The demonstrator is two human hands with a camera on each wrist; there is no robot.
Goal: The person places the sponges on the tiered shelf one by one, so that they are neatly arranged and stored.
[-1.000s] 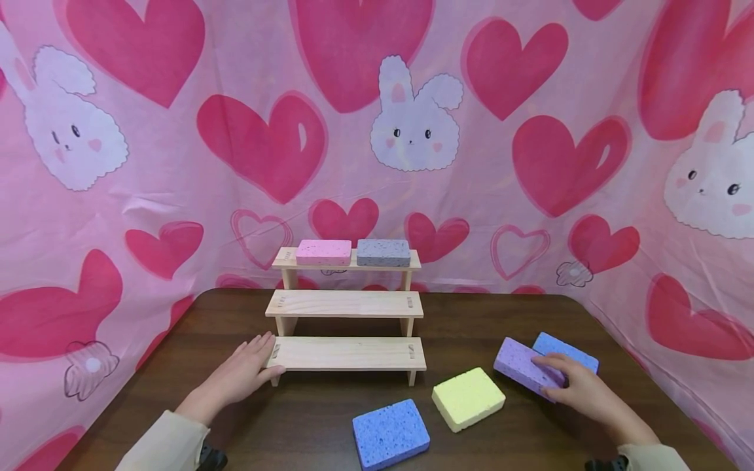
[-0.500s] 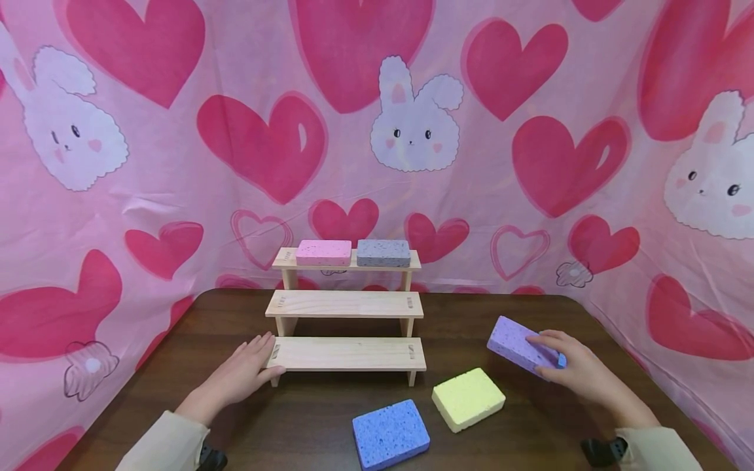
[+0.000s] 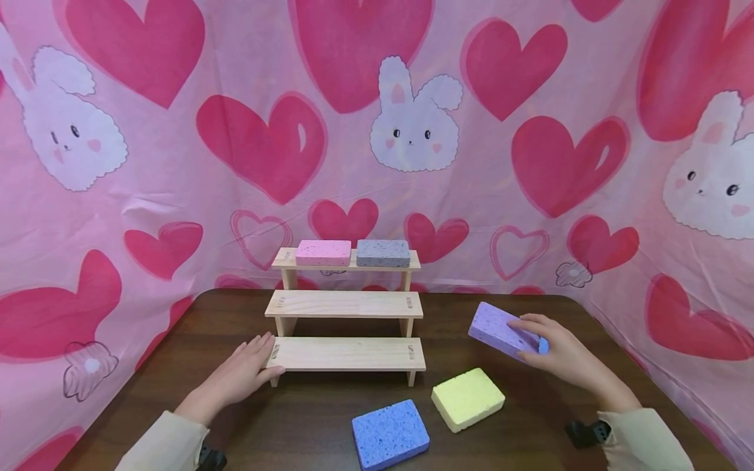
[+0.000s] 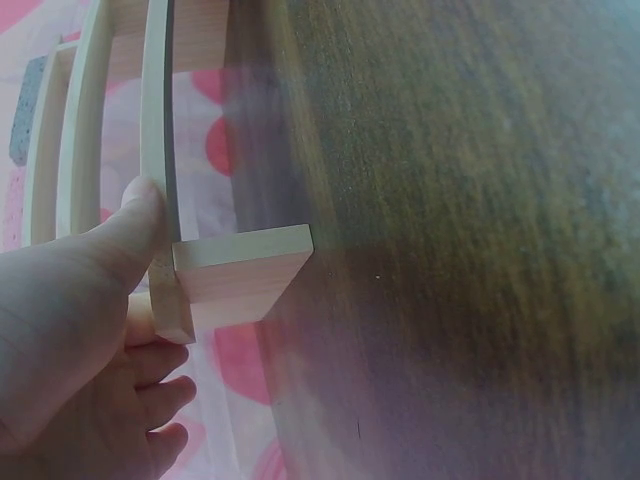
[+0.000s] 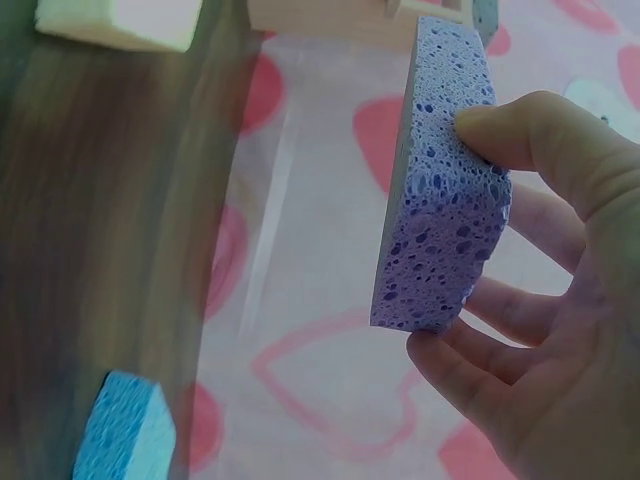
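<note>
My right hand [image 3: 556, 350] grips a purple sponge [image 3: 497, 328] by its right end, to the right of the wooden three-step shelf. In the right wrist view the thumb lies on one narrow side of the purple sponge [image 5: 440, 240] and fingers on the opposite side. The sponge is tilted and raised off the table. My left hand [image 3: 241, 369] holds the left end of the shelf's lowest board [image 3: 347, 353]. In the left wrist view the thumb presses one edge of that board [image 4: 158, 110], with curled fingers beyond it.
A pink sponge [image 3: 323, 252] and a grey sponge [image 3: 383, 253] sit on the top step. A blue sponge [image 3: 391, 434] and a yellow sponge [image 3: 468, 399] lie on the dark table [image 3: 294, 425]. Another blue sponge [image 3: 544, 345] is mostly hidden behind the right hand.
My right hand has lifted the purple sponge from beside the far-right blue sponge and carried it left and away from me. The left hand has stayed on the shelf.
</note>
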